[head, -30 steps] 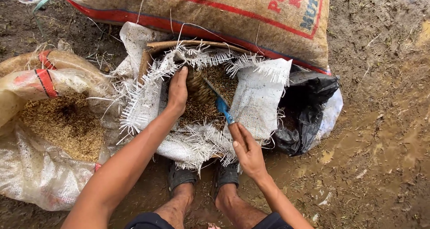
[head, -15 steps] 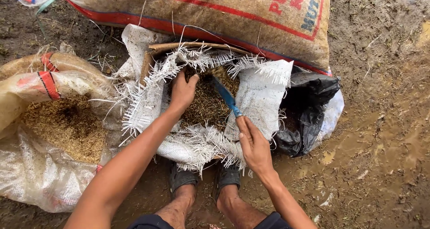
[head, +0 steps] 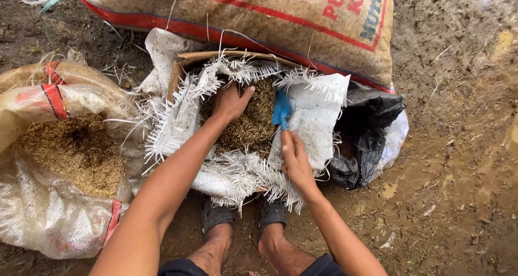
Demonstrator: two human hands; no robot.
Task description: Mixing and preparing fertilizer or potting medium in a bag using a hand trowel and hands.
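One frayed white woven sack of brown grain: left hand spread wide inside, right hand at its rim gripping one blue tool.

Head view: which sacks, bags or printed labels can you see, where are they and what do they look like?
Full woven sack: top, lying flat; tan, red stripes, red and blue print.
Open frayed white sack: centre, husks inside; left hand in it.
Clear sack: left, open, husks showing.
Black plastic bag: right, crumpled.
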